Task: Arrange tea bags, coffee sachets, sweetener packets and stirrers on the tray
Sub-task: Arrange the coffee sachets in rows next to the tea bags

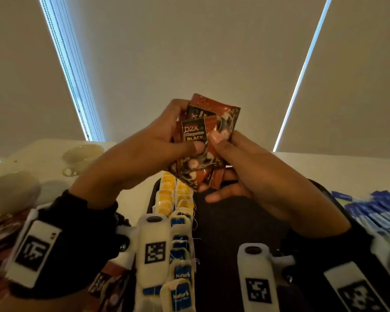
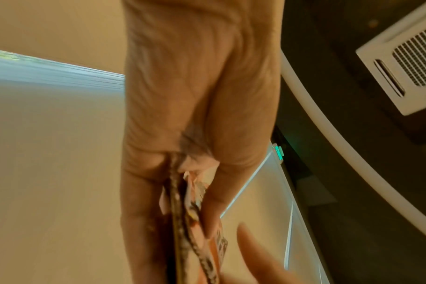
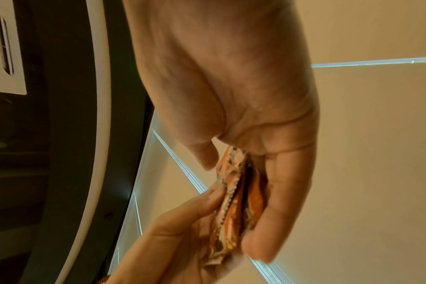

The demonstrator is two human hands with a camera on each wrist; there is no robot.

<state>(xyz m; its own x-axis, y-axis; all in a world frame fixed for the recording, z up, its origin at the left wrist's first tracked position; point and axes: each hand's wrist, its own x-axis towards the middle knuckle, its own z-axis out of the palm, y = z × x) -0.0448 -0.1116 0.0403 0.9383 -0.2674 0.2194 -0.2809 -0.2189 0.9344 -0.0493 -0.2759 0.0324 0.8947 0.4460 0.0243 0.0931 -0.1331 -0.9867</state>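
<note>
Together, left hand (image 1: pixel 149 140) and right hand (image 1: pixel 245 167), each grip pinching coffee sachets (image 1: pixel 208 136), above tray (image 1: pixel 234 221)

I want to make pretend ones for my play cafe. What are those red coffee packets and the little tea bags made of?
The coffee sachets, gripped by the left hand and right hand, look like glossy printed foil or plastic film: they shine, and their edges are crimped. The tea bags on the dark tray look like matte, thin white paper with strings, though that is a guess.
</note>
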